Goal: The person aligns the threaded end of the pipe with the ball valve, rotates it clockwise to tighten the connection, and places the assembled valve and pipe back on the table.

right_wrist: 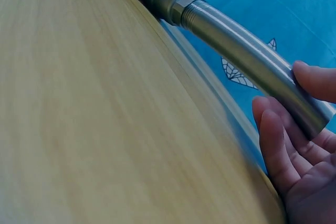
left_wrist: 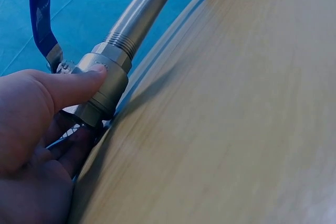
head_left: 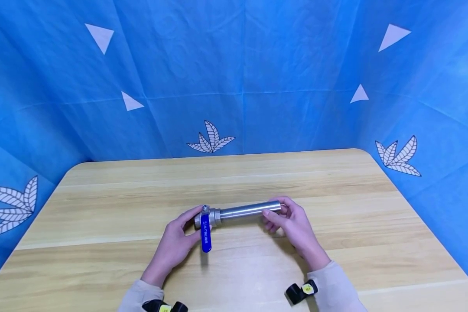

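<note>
Above the table, a steel ball valve [head_left: 215, 216] with a blue lever handle [head_left: 206, 234] is joined to a straight steel pipe [head_left: 245, 211]. My left hand [head_left: 176, 242] grips the valve body, its thumb lying along the near side in the left wrist view. Toward the right end of the pipe, my right hand [head_left: 292, 223] holds it between thumb and fingers. Threads [right_wrist: 190, 18] show on the pipe where it enters the valve's hex end. The lever points toward me in the head view. In the right wrist view, the pipe's free end sits over the right fingers [right_wrist: 273, 137].
The wooden table [head_left: 113, 208] has rounded far corners. A blue cloth backdrop [head_left: 242, 65] with white triangles and leaf prints surrounds its back and sides. Black bands with small devices [head_left: 301, 291] are on both wrists.
</note>
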### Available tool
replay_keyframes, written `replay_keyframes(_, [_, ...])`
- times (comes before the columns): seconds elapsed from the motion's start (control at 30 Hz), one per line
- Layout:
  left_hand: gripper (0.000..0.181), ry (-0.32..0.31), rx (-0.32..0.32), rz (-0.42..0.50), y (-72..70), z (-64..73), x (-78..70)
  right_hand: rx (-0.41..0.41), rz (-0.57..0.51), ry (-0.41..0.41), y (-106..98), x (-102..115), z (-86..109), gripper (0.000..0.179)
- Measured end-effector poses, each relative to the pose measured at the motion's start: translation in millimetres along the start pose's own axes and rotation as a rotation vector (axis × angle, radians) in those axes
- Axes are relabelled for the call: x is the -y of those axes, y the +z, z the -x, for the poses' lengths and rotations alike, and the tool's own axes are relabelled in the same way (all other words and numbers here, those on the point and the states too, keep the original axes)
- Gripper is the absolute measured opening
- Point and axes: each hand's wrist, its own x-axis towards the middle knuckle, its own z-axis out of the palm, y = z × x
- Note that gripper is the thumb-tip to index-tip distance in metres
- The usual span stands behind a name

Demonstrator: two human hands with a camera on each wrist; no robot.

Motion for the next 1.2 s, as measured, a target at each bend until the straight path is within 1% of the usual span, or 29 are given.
replay_keyframes(0.13, [0.061,-0.005,-0.002,-0.010,0.2,0.1,-0.6,-0.010,0.000,0.030,0.0,0.3,-0.7,0.037])
replay_keyframes(0.27, [0.061,0.000,-0.001,-0.012,0.3,-0.2,-0.6,-0.032,0.040,0.059,0.7,0.5,-1.2,0.032])
replay_keyframes(0.47, [0.062,-0.005,0.003,-0.007,0.6,-0.6,-0.8,-0.056,0.083,0.093,2.2,2.3,-0.7,0.041])
replay_keyframes(0.63, [0.059,-0.008,0.004,-0.011,0.3,-0.5,-0.9,-0.074,0.083,0.092,5.3,3.6,-0.4,0.039])
replay_keyframes(0.93, [0.060,-0.009,0.010,-0.035,-1.1,-1.3,-0.4,-0.163,0.103,0.080,17.7,2.3,-0.3,0.036])
replay_keyframes(1.07, [0.060,-0.016,0.012,-0.024,-1.3,-0.8,-1.4,-0.178,0.107,0.086,19.7,2.0,-0.2,0.034])
replay_keyframes(1.2, [0.060,-0.026,0.007,-0.006,1.7,-0.9,-2.5,-0.181,0.128,0.084,18.1,2.2,0.9,0.035])
